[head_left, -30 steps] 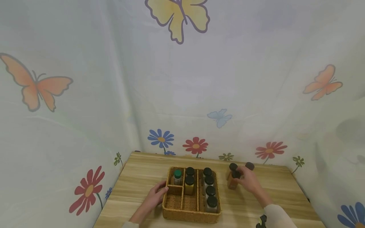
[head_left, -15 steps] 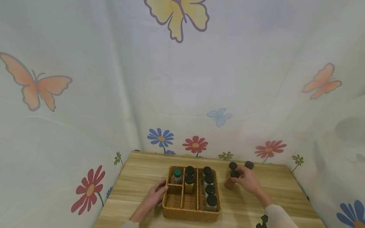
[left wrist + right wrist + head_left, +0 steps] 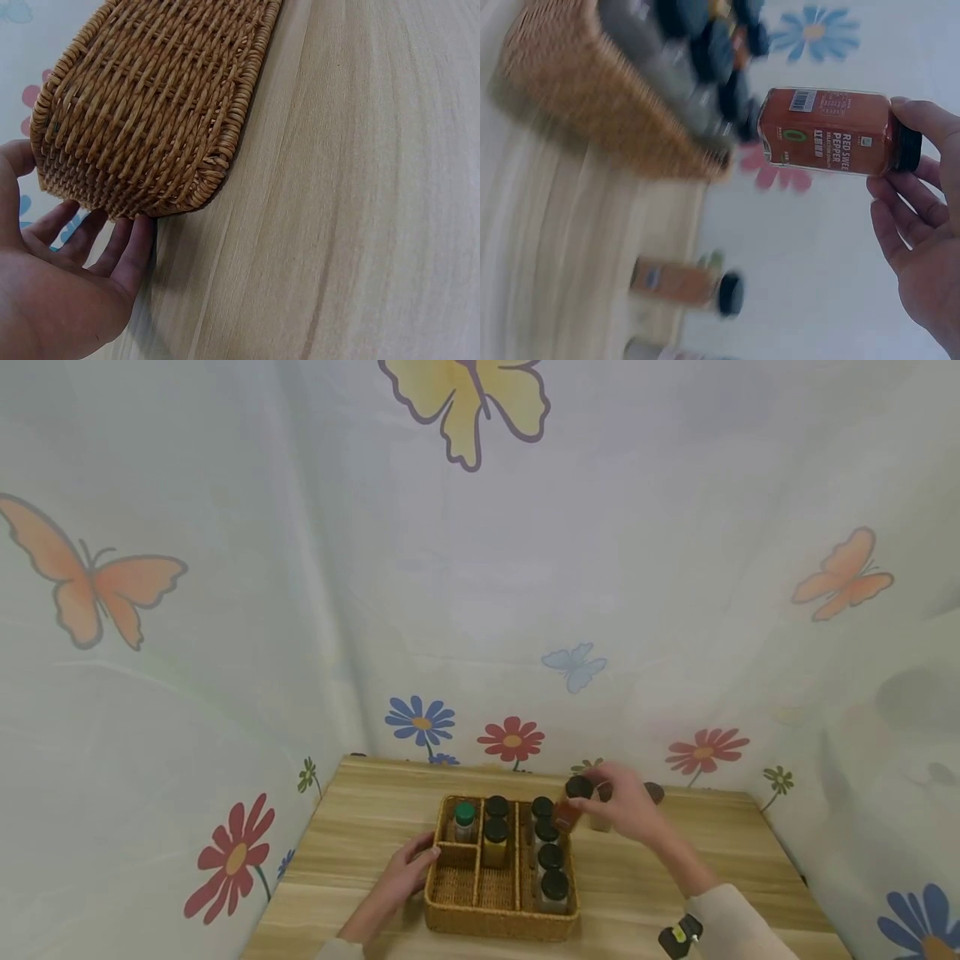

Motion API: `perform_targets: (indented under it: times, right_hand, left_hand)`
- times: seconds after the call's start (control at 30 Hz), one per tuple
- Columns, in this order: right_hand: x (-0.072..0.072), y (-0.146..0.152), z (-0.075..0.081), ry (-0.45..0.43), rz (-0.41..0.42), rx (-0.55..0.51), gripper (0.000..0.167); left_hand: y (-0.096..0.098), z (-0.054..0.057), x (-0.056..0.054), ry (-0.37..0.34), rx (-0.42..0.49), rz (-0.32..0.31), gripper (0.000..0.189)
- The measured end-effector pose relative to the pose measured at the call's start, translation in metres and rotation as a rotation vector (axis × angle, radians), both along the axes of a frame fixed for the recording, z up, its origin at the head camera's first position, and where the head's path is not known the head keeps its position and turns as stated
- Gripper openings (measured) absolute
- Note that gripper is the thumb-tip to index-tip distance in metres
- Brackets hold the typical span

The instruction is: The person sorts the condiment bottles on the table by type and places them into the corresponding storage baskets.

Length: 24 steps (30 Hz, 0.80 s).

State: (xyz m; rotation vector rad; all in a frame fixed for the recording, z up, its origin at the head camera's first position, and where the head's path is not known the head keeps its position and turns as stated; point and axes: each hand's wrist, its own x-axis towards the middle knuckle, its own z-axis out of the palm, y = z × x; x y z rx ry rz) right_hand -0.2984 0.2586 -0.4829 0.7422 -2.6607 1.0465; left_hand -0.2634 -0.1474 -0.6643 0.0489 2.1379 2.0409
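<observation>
My right hand (image 3: 628, 806) holds a spice jar of red sweet pepper powder (image 3: 825, 131) by its black cap, raised over the back right corner of a wicker basket (image 3: 501, 923). In the right wrist view the jar's label faces the camera. My left hand (image 3: 402, 878) grips the basket's left side; its fingers (image 3: 135, 251) press the woven outer wall and the thumb lies at the rim. A green-capped jar (image 3: 464, 822) stands in the back left compartment, yellow-filled (image 3: 495, 843) and other black-capped jars in the middle one. Several black-capped jars (image 3: 551, 860) line the right compartment.
On the wooden table (image 3: 652, 902), right of the basket, stands an orange-brown jar with a black cap (image 3: 679, 285). Another jar (image 3: 654, 792) stands farther right, partly behind my right hand. A floral curtain (image 3: 465, 610) bounds the table's back and sides.
My right hand has lifted the red pepper jar off the table and carried it left, over to the basket's back right corner. The left hand stays on the basket.
</observation>
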Motion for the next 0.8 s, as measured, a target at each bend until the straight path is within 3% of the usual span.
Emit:
perform_targets:
  times: [0.1, 0.27, 0.4, 0.67, 0.8]
  right_hand:
    - [0.009, -0.021, 0.007, -0.036, 0.064, 0.001, 0.042]
    - [0.025, -0.053, 0.000, -0.086, 0.164, -0.048, 0.042]
    - [0.034, -0.072, -0.020, -0.111, 0.207, -0.044, 0.041]
    - [0.041, -0.095, -0.067, -0.174, 0.186, 0.007, 0.043]
    - [0.042, -0.103, -0.081, -0.170, 0.173, 0.004, 0.042]
  left_hand:
    - [0.000, 0.000, 0.000, 0.003, 0.004, 0.000, 0.069]
    - [0.000, -0.001, 0.001, 0.013, 0.015, -0.005, 0.068]
    - [0.001, -0.001, 0.001, 0.009, 0.027, -0.008, 0.068]
    - [0.001, -0.002, 0.001, 0.011, 0.024, -0.005, 0.070]
    - [0.001, -0.002, 0.000, 0.011, 0.028, -0.005, 0.069]
